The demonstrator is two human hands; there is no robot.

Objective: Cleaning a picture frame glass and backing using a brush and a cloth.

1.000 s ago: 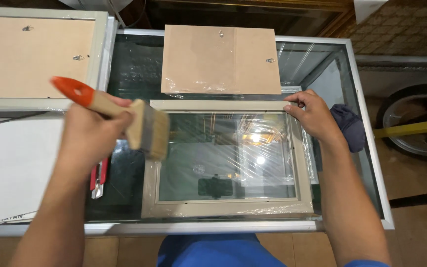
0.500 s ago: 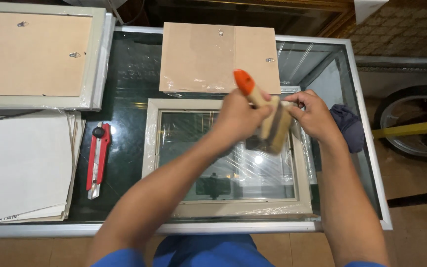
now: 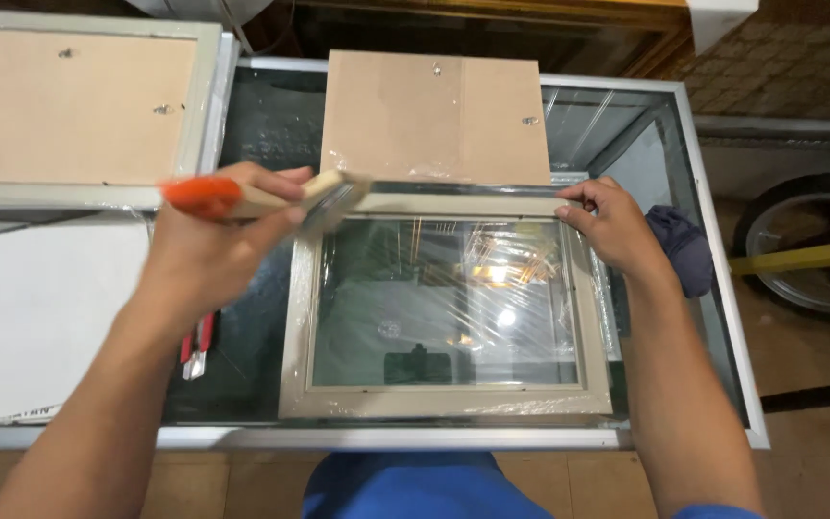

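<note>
Two hands over glass-topped table (image 3: 242, 115), seen from head camera. Left hand (image 3: 208, 245) curled tight round paintbrush (image 3: 271, 197), smooth orange tip, pale wooden handle, bristles blurred above top-left corner of picture frame (image 3: 444, 399). Frame flat, rectangular, beige moulding, glass glossy under crinkled plastic wrap. Right hand (image 3: 612, 226) fingers pressed together on frame's top-right corner. Matte brown backing board (image 3: 434, 115) just beyond frame. Red utility knife (image 3: 196, 348) half hidden beneath left wrist.

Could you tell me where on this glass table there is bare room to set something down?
Bare glass table lies between the backing board and the turned-over frame. The left side is crowded with white sheets; the centre holds the picture frame.
</note>
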